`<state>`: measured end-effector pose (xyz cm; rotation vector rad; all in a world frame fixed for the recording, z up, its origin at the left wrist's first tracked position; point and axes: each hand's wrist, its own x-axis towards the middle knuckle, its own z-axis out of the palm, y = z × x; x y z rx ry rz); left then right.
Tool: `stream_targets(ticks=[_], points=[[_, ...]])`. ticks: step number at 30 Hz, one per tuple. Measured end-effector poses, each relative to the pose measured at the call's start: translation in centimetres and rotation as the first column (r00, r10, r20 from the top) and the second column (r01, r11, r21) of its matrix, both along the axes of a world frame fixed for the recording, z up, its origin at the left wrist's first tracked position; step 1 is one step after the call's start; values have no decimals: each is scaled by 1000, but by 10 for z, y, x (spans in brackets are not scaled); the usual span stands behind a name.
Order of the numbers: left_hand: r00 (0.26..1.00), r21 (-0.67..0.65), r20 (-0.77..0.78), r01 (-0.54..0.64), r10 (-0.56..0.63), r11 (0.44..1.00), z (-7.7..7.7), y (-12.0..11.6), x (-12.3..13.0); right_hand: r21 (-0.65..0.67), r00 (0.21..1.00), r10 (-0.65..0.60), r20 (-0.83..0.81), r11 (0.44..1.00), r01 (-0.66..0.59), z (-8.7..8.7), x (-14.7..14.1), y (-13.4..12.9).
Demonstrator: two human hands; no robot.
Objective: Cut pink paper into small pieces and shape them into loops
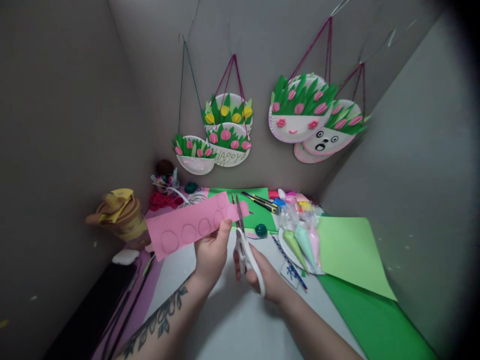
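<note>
My left hand [212, 252] pinches a strip of pink paper [183, 225] along its lower edge, thumb on top. Several pencilled ovals run in a line across the strip. In my right hand [262, 275] is a pair of white-handled scissors [244, 250], fingers in the loops and blades pointing up. The blades are at the strip's right end, where a rounded pink piece shows just beyond them. Whether that piece is still joined to the strip I cannot tell. Both hands are above the white table surface [221, 320].
Green sheets [348, 250] lie on the right, beside clear piping-style bags [303, 245] on a plate. Cutter knives [260, 202] and dark green yarn [261, 230] lie behind my hands. A brown pot [122, 220] stands left. Decorated paper plates [300, 125] hang on the wall.
</note>
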<state>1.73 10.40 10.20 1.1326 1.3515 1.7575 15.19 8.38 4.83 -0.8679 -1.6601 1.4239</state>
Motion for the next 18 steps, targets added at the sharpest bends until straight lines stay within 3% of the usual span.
stream_targets(ticks=[7,11,14,16,18], points=[[1000,3,-14,20,-19,1000,-3,8,-6,-48,999,-42,13,998,43,0,2,2],[972,59,-132,201,-192,978,-5,1,-7,-52,994,-103,21,993,104,5,8,7],[914,178,-303,332,-269,926,7,-13,-7,-79,986,-137,96,986,144,15,18,13],[889,264,-418,313,-185,912,20,-18,-13,-77,972,-127,196,987,144,22,25,16],[841,357,-539,185,40,916,32,-14,-24,-44,933,-125,338,988,148,28,31,16]])
